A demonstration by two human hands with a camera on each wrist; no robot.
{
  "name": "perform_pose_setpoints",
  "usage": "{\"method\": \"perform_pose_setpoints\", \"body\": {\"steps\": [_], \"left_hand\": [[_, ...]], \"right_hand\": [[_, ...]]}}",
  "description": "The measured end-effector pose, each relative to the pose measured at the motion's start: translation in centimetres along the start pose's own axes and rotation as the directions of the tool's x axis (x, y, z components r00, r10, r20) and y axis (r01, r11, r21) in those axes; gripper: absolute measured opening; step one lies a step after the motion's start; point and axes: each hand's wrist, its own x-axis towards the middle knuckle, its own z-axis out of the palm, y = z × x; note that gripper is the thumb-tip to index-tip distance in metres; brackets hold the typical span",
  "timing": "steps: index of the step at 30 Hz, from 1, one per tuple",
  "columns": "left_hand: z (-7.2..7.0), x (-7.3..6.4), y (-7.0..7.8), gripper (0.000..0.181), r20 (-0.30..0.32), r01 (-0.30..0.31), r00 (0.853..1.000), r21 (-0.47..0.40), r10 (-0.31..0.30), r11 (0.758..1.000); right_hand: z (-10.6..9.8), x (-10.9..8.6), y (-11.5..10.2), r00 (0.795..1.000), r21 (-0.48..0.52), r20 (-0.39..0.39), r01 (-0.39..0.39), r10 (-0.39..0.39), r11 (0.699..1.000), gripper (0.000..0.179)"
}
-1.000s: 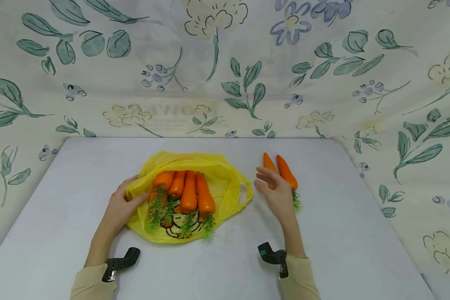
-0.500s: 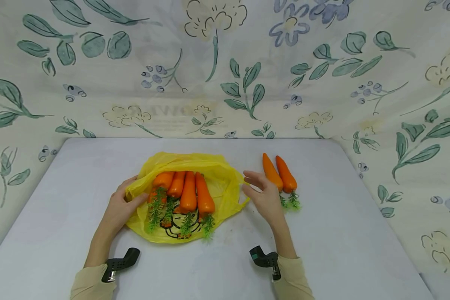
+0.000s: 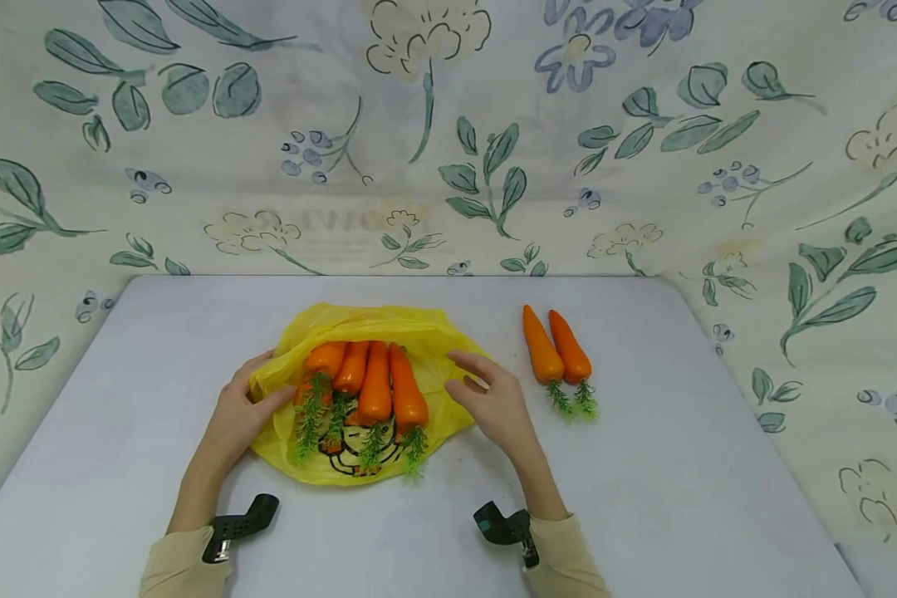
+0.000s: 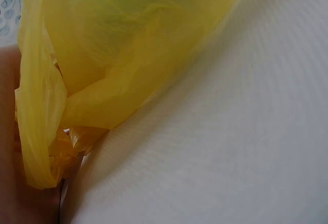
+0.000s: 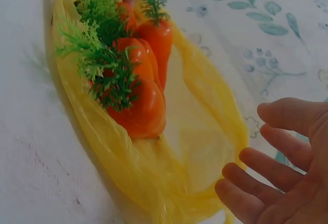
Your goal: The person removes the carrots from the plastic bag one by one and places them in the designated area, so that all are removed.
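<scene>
A floral-printed cloth backdrop [image 3: 419, 108] is seen behind a white, flat tabletop [image 3: 665, 448]. On the tabletop, a yellow thin-plastic carrier bag [image 3: 389, 321] is laid with its mouth gaping; a black line drawing is printed on its front. Within it, glossy orange tapered carrots [image 3: 376, 386] are contained: four are plainly seen side by side, and another is partly hidden at the left. Their feathery green tops [image 3: 371, 448] are pointed toward the person and draped over the front rim. To the right, apart from the bag, two further orange carrots [image 3: 542, 349] are laid on the tabletop, nearly parallel, tips turned away from the person.

In the left wrist view, the bag's outer side and a folded yellow strip of plastic beside the hand are shown, both concealed in the head view. In the right wrist view, all five digits of the right hand are shown; the printed drawing is made out only from the head.

The bag's left edge is gripped by the left hand [image 3: 241, 407], its thumb laid over the rim. The right hand [image 3: 499, 403] is held at the bag's right side, fingers loosely bent and parted, grasping nothing; whether the plastic is touched cannot be told.
</scene>
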Motion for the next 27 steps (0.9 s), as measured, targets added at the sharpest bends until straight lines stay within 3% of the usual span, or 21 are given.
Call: {"method": "perform_pose_setpoints", "body": {"steps": [6,14,27], "left_hand": [[0.0,0.0,0.0,0.069,0.0,0.0,1.0,-0.001,0.0,1.0],[0.0,-0.1,0.2,0.068,-0.001,-0.008,1.0,0.0,0.008,1.0],[0.1,0.0,0.0,0.068,-0.006,-0.003,1.0,0.005,0.003,1.0]], "right_hand": [[0.7,0.9,2.4,0.999,-0.001,0.036,0.003,-0.003,1.0,0.044],[1.4,0.8,2.7,0.993,-0.039,0.121,0.007,-0.002,0.999,0.049],[2.8,0.7,3.1,0.986,-0.023,0.168,-0.006,0.009,1.0,0.05]]}}
